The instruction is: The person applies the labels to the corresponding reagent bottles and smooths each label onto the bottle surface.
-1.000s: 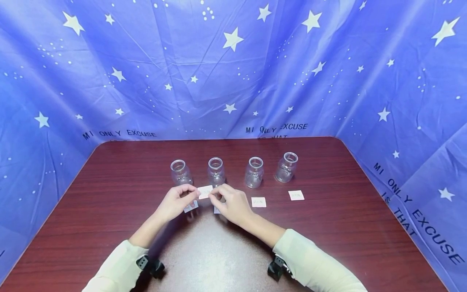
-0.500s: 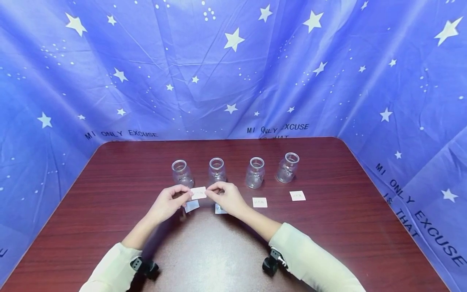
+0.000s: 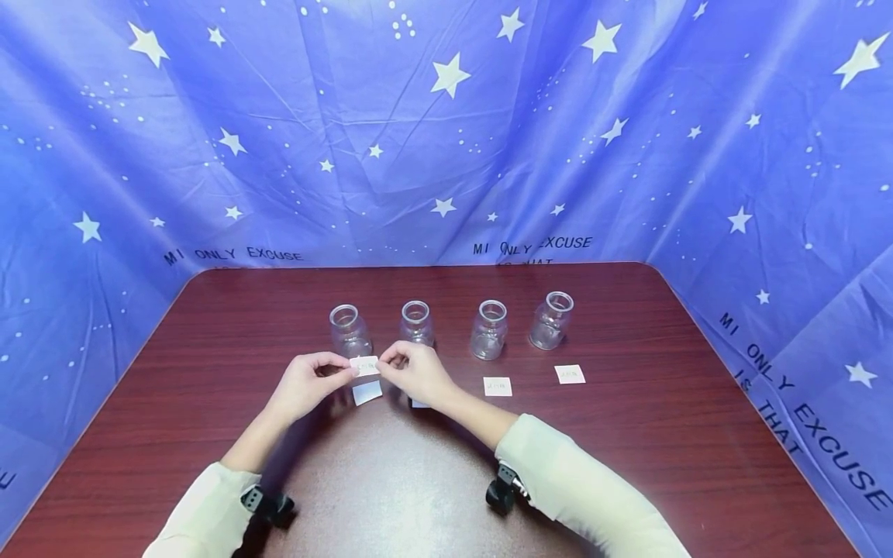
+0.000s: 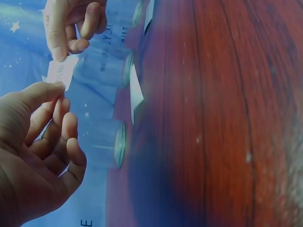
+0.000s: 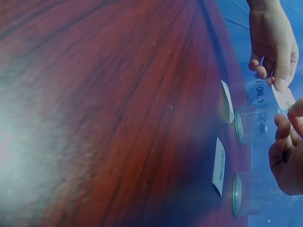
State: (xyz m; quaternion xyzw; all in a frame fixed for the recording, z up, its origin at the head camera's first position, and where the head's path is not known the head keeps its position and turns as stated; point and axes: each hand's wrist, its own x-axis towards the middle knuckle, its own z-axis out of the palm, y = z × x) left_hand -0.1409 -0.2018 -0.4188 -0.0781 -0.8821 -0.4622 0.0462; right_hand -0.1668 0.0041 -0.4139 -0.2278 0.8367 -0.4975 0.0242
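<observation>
A small white label (image 3: 364, 366) with handwriting is held up in front of the leftmost glass jar (image 3: 351, 333); whether it touches the glass I cannot tell. My left hand (image 3: 307, 386) pinches the label's left edge between thumb and index finger. On its opposite edge, the right hand (image 3: 418, 376) pinches it the same way. Both wrist views show the label (image 4: 60, 74) stretched between the fingertips. Below it a pale blank paper piece (image 3: 367, 392) lies on the table. Behind the right hand stands a second glass jar (image 3: 416, 325), its lower part hidden.
Farther right stand two more open glass jars, one (image 3: 488, 332) near the middle and another (image 3: 551, 322) beyond it. Written labels (image 3: 498, 387) (image 3: 570, 374) lie before them. Another paper (image 3: 421, 403) is mostly covered by my right hand. Starry blue cloth (image 3: 446, 155) surrounds the wooden table (image 3: 628, 449).
Both hands have moved left together with the label, from in front of the second jar to the leftmost jar. The jars and the papers on the table stay in place.
</observation>
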